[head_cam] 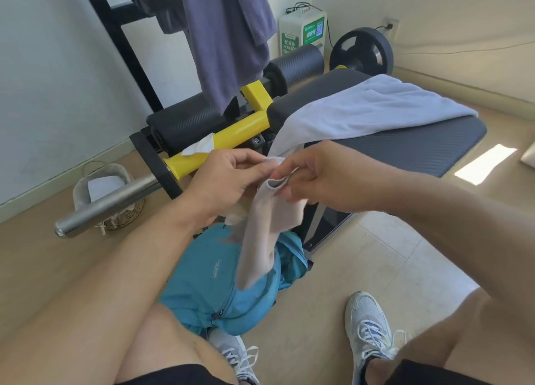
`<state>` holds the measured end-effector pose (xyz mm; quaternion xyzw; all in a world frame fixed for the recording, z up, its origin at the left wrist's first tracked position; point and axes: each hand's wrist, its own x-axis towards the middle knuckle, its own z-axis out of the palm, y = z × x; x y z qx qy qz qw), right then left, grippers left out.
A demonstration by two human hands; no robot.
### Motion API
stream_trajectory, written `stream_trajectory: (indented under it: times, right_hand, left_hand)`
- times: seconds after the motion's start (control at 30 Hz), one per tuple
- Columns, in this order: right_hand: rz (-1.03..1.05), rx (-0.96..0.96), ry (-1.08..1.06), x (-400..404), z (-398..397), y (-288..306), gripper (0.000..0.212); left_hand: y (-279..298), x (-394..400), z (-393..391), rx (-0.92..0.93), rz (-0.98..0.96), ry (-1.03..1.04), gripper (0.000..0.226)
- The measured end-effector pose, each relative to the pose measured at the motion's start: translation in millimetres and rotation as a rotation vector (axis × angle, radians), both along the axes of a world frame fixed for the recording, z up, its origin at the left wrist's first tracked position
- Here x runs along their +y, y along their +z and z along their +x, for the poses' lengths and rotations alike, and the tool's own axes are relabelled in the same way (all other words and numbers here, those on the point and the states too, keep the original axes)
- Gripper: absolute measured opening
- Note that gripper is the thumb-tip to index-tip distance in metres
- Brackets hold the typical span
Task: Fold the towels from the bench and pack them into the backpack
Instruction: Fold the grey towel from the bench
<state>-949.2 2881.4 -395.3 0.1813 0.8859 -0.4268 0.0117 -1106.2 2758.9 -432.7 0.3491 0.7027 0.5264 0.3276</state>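
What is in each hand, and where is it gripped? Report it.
Both the left hand and the right hand pinch the top edge of one small pale grey cloth towel. It hangs folded above the blue nylon backpack.

Soft cloth towel [262, 211] — bench [405, 147] matt (textured); glossy steel bar [107, 205].

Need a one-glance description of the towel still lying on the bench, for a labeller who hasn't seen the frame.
Start at the black padded workout bench right of centre. Draped across its top, one end spilling over the near-left edge, lies a pale lavender-white towel, unfolded. Unlike the dark purple-grey towel hanging from the rack and the small beige cloth pinched in both hands, it rests untouched.
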Motion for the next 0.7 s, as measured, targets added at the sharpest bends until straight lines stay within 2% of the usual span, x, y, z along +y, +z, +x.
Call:
stream_trajectory:
  times: [0.07, 0.17, 0.3, 0.43, 0.57, 0.7]
  right_hand:
    - [0.092, 0.095, -0.090, 1.1, -0.3, -0.3, 0.003]
    - [0.160, 0.158, -0.163, 8.5, 0.9, -2.3, 0.015]
    - [0.245, 0.175, -0.210, 16.2, 0.2, -4.2, 0.018]
    - [0.367, 0.197, -0.197, 17.3, -0.8, -4.4, 0.024]
    - [0.354, 0.174, -0.179, 17.6, 0.0, -4.7, 0.024]
    - [0.374, 0.162, -0.175, 18.2, -1.0, -5.4, 0.025]
  left_hand:
    - [0.8, -0.3, 1.2, 0.004, 0.004, -0.017, 0.032]
    - [1.3, -1.1, 2.1, -0.022, 0.029, -0.042, 0.027]
    - [1.6, -1.0, 6.6, -0.005, 0.040, -0.076, 0.014]
    - [1.9, -1.1, 6.0, 0.023, 0.038, -0.061, 0.016]
    - [2.1, -1.8, 4.7, 0.047, 0.053, -0.053, 0.014]
    - [0.9, -3.2, 2.6, 0.067, 0.081, -0.065, 0.028]
